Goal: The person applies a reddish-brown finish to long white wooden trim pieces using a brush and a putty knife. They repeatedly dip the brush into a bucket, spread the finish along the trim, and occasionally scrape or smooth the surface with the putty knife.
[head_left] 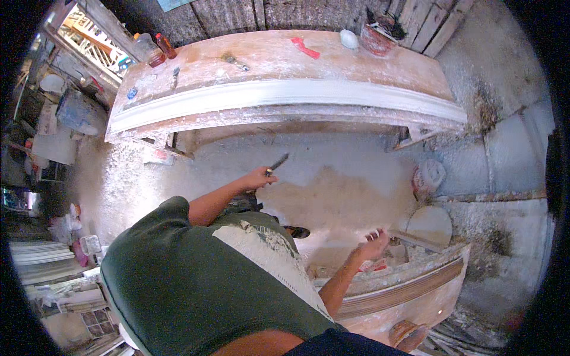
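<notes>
My left hand (258,178) is stretched out over the plaster-dusted floor (332,190) and is closed around a thin dark-bladed tool (278,162) whose tip points up and to the right. Held lower right, my right hand (374,243) has its fingers spread and holds nothing. It hovers just above the near end of a low bench with a curved moulding (409,285). My green shirt and plaster-stained apron fill the lower left.
A long workbench (380,77) across the top carries a white plaster cornice (285,94), a red tool (305,47), a metal trowel (235,60), bottles (157,54) and a red pot (377,39). A white bucket (428,176) and a round slab (430,223) sit at right.
</notes>
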### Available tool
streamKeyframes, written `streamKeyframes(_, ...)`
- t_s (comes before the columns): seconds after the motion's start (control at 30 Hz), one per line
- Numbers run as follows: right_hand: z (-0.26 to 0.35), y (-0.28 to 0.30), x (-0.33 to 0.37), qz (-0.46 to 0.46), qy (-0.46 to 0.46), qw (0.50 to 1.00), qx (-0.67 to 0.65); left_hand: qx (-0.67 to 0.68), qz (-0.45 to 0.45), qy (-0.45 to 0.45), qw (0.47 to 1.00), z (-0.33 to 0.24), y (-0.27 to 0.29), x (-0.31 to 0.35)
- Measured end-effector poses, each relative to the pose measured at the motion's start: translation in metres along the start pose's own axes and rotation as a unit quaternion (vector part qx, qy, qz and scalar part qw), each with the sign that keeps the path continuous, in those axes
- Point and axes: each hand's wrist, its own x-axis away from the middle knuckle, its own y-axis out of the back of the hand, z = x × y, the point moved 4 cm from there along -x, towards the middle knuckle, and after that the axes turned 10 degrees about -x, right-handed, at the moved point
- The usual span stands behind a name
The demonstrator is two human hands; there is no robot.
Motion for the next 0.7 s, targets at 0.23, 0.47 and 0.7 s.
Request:
streamKeyframes(0.23, -0.034, -0.302, 0.098, 0.377, 0.189, 0.889, 0.180, -0.015, -0.068, -0.052, 0.996, 0.071, 0.109, -0.024)
streamKeyframes(0.47, -0.079, -0.579, 0.264, 0.629, 0.189, 0.716, 0.236, 0.037, -0.135, -0.005, 0.990, 0.097, 0.213, 0.012)
streamKeyframes(0.7, -0.215, -0.748, 0.277, 0.550, 0.444, 0.569, 0.420, 0.180, -0.207, 0.026, 0.961, 0.147, 0.248, 0.076)
